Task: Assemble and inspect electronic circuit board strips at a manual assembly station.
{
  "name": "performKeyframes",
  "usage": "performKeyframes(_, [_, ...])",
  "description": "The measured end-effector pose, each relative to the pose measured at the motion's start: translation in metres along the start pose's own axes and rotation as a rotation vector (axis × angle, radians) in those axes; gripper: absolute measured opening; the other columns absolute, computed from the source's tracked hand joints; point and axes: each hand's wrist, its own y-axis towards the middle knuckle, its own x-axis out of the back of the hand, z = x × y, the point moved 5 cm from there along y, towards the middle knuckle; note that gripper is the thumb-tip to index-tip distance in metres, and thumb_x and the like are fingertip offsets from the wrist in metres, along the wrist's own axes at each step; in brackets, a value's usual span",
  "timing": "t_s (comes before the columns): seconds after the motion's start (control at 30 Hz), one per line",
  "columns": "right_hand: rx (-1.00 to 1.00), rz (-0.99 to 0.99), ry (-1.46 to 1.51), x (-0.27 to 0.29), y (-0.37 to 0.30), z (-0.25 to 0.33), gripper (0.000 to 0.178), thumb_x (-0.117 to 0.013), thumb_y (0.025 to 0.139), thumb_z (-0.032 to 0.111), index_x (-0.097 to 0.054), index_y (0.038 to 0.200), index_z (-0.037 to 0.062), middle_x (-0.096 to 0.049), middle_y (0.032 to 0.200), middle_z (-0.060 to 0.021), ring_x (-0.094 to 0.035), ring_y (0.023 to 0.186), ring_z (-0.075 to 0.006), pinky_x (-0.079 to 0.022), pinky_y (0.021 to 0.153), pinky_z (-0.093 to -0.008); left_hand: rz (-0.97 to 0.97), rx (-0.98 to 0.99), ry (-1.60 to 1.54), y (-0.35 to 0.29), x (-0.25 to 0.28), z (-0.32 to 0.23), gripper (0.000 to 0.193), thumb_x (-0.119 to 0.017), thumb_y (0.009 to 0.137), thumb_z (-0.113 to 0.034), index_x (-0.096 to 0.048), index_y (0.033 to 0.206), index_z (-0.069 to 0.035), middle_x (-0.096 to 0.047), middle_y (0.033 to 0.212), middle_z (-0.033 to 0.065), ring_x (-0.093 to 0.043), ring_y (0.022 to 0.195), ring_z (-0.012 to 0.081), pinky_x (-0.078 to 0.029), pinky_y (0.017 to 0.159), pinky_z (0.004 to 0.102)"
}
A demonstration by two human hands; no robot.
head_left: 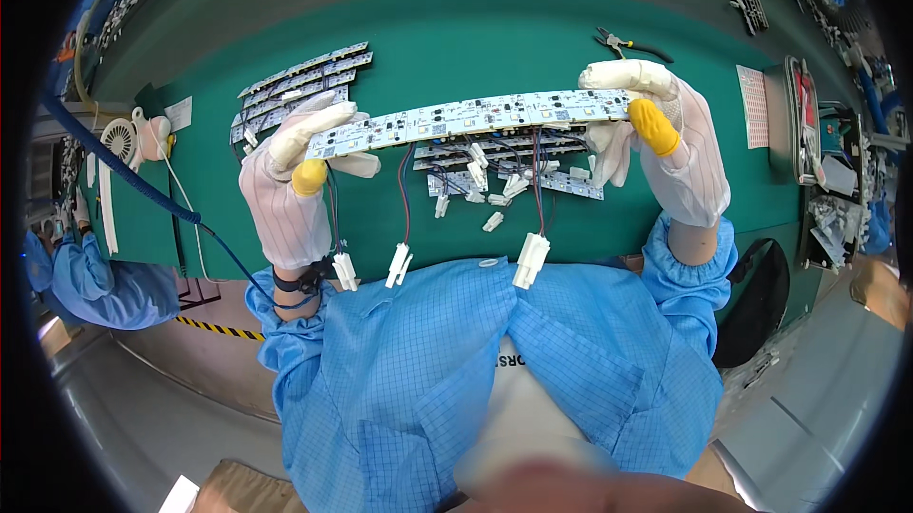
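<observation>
A long white circuit board strip (475, 118) is being held up level above the green bench (456, 28), spanning between both hands at chest height. The left hand (295, 180), in a white glove with a yellow thumb cap, is gripping the strip's left end, thumb beneath and fingers closed over the top edge. The right hand (656, 142), gloved the same way, is pinching the right end, its yellow-capped thumb lying against the strip's near face.

Three wire leads (407, 199) are hanging down from the strip's underside, each ending in a white plug connector (531, 261); these are dangling clear in front of the blue smock sleeves (380, 342). A dark wrist strap (300, 280) is sitting on the left wrist, with a blue coiled cord (114, 166) running off it toward the left.

Directly behind the held strip, a loose pile of similar boards (514, 171) with leads and white plugs is lying on the bench. Farther left, a separate stack of bare strips (300, 85) is resting fanned out, well apart from the pile. Black-handled cutters (628, 45) are lying beyond the right hand. A small white fan (121, 137) is standing at the bench's left edge. Another person in a blue smock (95, 280) is working at the far left.
</observation>
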Motion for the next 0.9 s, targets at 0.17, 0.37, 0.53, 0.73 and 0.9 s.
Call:
performKeyframes(0.17, [0.014, 0.001, 0.013, 0.001, -0.002, -0.001, 0.044, -0.058, 0.091, 0.028, -0.051, 0.117, -0.0073, -0.064, 0.083, -0.0120, -0.063, 0.057, -0.0122, -0.050, 0.045, -0.0185, -0.013, 0.112, -0.031, -0.002, -0.003, -0.002, 0.042, -0.059, 0.087, -0.038, -0.066, 0.107, -0.002, -0.069, 0.101, 0.0103, -0.066, 0.086, 0.0150, -0.049, 0.076, 0.0253])
performKeyframes(0.37, [-0.089, 0.022, 0.066, -0.010, -0.003, 0.008, 0.041, -0.060, 0.089, 0.021, -0.051, 0.118, -0.0057, -0.064, 0.088, -0.0140, -0.064, 0.059, -0.0132, -0.052, 0.047, -0.0208, -0.124, 0.061, 0.053, -0.008, 0.005, 0.015, 0.053, -0.062, 0.085, -0.045, -0.063, 0.116, -0.002, -0.068, 0.095, 0.0069, -0.057, 0.077, 0.0080, -0.043, 0.069, 0.0215])
performKeyframes(0.53, [-0.104, 0.109, 0.101, -0.011, -0.002, 0.012, 0.035, -0.060, 0.089, 0.020, -0.055, 0.116, -0.0021, -0.065, 0.090, -0.0116, -0.066, 0.065, -0.0137, -0.051, 0.052, -0.0208, 0.033, 0.184, 0.096, 0.003, -0.001, 0.008, 0.051, -0.051, 0.093, -0.042, -0.059, 0.118, 0.003, -0.066, 0.104, 0.0113, -0.064, 0.080, 0.0138, -0.047, 0.075, 0.0239])
performKeyframes(0.73, [-0.062, 0.102, 0.117, -0.009, -0.003, 0.007, 0.043, -0.059, 0.090, 0.027, -0.052, 0.119, -0.0037, -0.065, 0.091, -0.0136, -0.066, 0.062, -0.0146, -0.053, 0.051, -0.0209, 0.055, 0.184, 0.102, 0.003, -0.002, 0.009, 0.059, -0.053, 0.091, -0.048, -0.059, 0.117, 0.004, -0.065, 0.106, 0.0111, -0.064, 0.079, 0.0147, -0.048, 0.076, 0.0249])
performKeyframes(0.9, [-0.026, 0.046, 0.014, -0.003, 0.000, 0.002, 0.044, -0.058, 0.089, 0.026, -0.051, 0.120, -0.0047, -0.064, 0.094, -0.0152, -0.066, 0.058, -0.0156, -0.052, 0.048, -0.0210, -0.031, 0.111, 0.133, -0.003, 0.003, 0.005, 0.050, -0.065, 0.083, -0.038, -0.061, 0.117, -0.001, -0.067, 0.102, 0.0093, -0.063, 0.084, 0.0115, -0.048, 0.075, 0.0235])
